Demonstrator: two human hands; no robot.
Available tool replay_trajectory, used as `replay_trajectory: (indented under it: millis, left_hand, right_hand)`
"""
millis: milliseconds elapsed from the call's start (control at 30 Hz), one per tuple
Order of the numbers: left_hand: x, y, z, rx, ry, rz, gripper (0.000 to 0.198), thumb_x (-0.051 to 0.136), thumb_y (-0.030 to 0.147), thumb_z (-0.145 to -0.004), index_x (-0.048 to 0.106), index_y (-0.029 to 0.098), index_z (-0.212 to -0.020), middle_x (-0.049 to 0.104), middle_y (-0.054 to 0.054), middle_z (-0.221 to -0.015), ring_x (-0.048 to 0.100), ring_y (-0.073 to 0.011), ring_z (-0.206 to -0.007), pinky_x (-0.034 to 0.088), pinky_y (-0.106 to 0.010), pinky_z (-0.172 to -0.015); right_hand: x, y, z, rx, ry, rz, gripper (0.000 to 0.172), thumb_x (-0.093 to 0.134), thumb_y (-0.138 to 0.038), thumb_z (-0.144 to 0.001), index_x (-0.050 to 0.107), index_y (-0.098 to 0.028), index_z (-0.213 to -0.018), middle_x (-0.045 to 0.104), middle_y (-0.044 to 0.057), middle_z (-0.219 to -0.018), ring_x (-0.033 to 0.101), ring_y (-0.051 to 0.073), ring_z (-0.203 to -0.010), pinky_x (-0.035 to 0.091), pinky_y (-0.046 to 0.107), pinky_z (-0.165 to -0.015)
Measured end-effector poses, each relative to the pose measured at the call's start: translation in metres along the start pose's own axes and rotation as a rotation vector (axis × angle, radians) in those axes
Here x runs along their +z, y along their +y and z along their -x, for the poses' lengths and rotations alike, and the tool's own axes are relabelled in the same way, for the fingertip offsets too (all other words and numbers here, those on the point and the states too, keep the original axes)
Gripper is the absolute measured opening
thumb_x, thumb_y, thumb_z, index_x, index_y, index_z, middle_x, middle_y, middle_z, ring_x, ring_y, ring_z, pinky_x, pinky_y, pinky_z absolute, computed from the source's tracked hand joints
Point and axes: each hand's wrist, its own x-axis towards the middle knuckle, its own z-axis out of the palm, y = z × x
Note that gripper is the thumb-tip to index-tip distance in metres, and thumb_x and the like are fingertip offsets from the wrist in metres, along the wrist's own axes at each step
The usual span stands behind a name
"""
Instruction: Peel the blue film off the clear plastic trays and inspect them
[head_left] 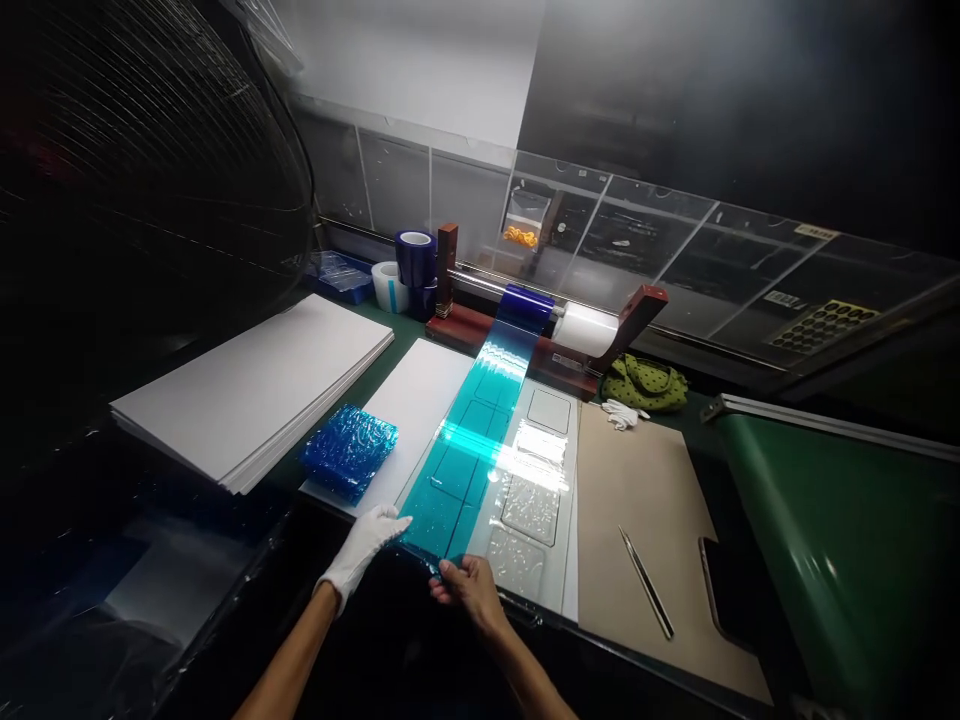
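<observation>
A strip of blue transparent film (442, 500) runs from a dark blue roll (527, 303) on a stand toward me. My left hand (364, 545), in a white glove, is closed at the strip's near left corner. My bare right hand (471, 590) pinches the strip's near edge, thumb on top. Beneath the film lies a flat panel (517, 566) with rounded rectangular outlines; its right column shows glossy patches and bubbles. Left of the strip, a shiny blue stack of film-like squares (351, 452) rests on a white sheet (412, 385).
The red-brown stand (469, 328) also carries a white roll (586, 328). A stack of white sheets (255, 385) lies left. To the right are brown board (637, 480) with a metallic pen-like tool (646, 582), a phone-like dark object (724, 590) and a green conveyor-like surface (802, 540).
</observation>
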Motion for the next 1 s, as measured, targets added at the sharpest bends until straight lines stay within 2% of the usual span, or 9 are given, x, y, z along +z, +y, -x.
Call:
replay_trajectory:
  millis: [200, 333, 467, 567, 633, 700, 800, 900, 1000]
  left_hand:
    - [-0.007, -0.047, 0.035, -0.039, 0.094, 0.051, 0.044, 0.065, 0.055, -0.065, 0.038, 0.020, -0.058, 0.034, 0.008, -0.055, 0.032, -0.0080, -0.052, 0.028, -0.024, -0.053]
    - [0.003, -0.064, 0.025, -0.067, 0.167, 0.075, 0.048, 0.066, 0.057, -0.063, 0.036, 0.020, -0.058, 0.031, 0.009, -0.054, 0.028, -0.0072, -0.051, 0.027, -0.024, -0.052]
    - [0.007, -0.065, 0.014, -0.093, 0.201, 0.089, 0.049, 0.068, 0.059, -0.058, 0.041, 0.019, -0.058, 0.034, 0.008, -0.053, 0.032, -0.0074, -0.050, 0.028, -0.024, -0.051]
    - [0.001, -0.064, 0.019, -0.132, 0.194, 0.089, 0.048, 0.068, 0.061, -0.057, 0.051, 0.017, -0.064, 0.049, 0.004, -0.059, 0.046, -0.0110, -0.056, 0.036, -0.025, -0.056]
    - [-0.005, -0.066, 0.028, -0.158, 0.186, 0.074, 0.051, 0.066, 0.063, -0.058, 0.056, 0.016, -0.074, 0.057, 0.000, -0.069, 0.053, -0.0153, -0.063, 0.041, -0.028, -0.060]
    - [-0.012, -0.068, 0.037, -0.187, 0.224, 0.026, 0.052, 0.064, 0.063, -0.062, 0.056, 0.016, -0.083, 0.058, -0.002, -0.075, 0.056, -0.0182, -0.068, 0.043, -0.030, -0.061]
    - [-0.015, -0.063, 0.044, -0.197, 0.409, -0.178, 0.051, 0.061, 0.056, -0.068, 0.052, 0.018, -0.101, 0.057, -0.003, -0.086, 0.057, -0.0200, -0.073, 0.046, -0.032, -0.065]
    - [-0.001, -0.043, 0.045, 0.030, 0.436, -0.424, 0.038, 0.052, 0.046, -0.076, 0.054, 0.021, -0.104, 0.052, -0.002, -0.086, 0.054, -0.0189, -0.073, 0.045, -0.032, -0.066]
    - [0.028, -0.018, 0.041, 0.317, 0.312, -0.607, 0.029, 0.045, 0.035, -0.083, 0.060, 0.024, -0.105, 0.052, -0.003, -0.089, 0.052, -0.0176, -0.076, 0.044, -0.030, -0.068]
  right_hand:
    - [0.012, 0.043, 0.007, 0.057, -0.004, 0.068, 0.065, 0.069, -0.074, -0.044, 0.049, -0.015, -0.063, 0.067, 0.010, -0.064, 0.063, 0.016, -0.055, 0.048, 0.026, -0.053]
    - [0.011, 0.050, 0.012, 0.132, -0.020, 0.145, 0.064, 0.068, -0.073, -0.045, 0.049, -0.015, -0.060, 0.066, 0.009, -0.065, 0.063, 0.014, -0.052, 0.046, 0.024, -0.048]
    - [-0.007, 0.033, 0.032, 0.085, -0.102, 0.231, 0.054, 0.072, -0.062, -0.053, 0.058, -0.011, -0.066, 0.066, 0.008, -0.062, 0.062, 0.015, -0.049, 0.044, 0.023, -0.046]
    - [-0.052, 0.002, 0.046, -0.092, -0.024, 0.414, 0.044, 0.062, -0.056, -0.070, 0.064, -0.013, -0.078, 0.069, 0.008, -0.068, 0.065, 0.017, -0.056, 0.047, 0.025, -0.052]
    - [-0.099, -0.021, 0.051, -0.226, 0.239, 0.628, 0.039, 0.051, -0.052, -0.080, 0.065, -0.016, -0.083, 0.070, 0.007, -0.074, 0.066, 0.018, -0.065, 0.048, 0.027, -0.059]
    - [-0.152, -0.040, 0.053, -0.248, 0.676, 0.950, 0.032, 0.045, -0.044, -0.085, 0.066, -0.021, -0.093, 0.070, 0.006, -0.087, 0.066, 0.018, -0.080, 0.048, 0.027, -0.067]
    - [-0.219, -0.051, 0.055, -0.139, 0.963, 1.066, 0.029, 0.044, -0.033, -0.086, 0.062, -0.019, -0.104, 0.064, 0.013, -0.105, 0.059, 0.024, -0.100, 0.044, 0.033, -0.076]
    - [-0.256, -0.049, 0.054, -0.072, 1.010, 1.111, 0.022, 0.047, -0.026, -0.084, 0.062, -0.016, -0.097, 0.062, 0.017, -0.101, 0.057, 0.027, -0.098, 0.042, 0.035, -0.074]
    - [-0.263, -0.048, 0.052, -0.105, 0.920, 1.148, 0.023, 0.040, -0.023, -0.087, 0.060, -0.017, -0.097, 0.064, 0.011, -0.089, 0.061, 0.023, -0.085, 0.042, 0.030, -0.068]
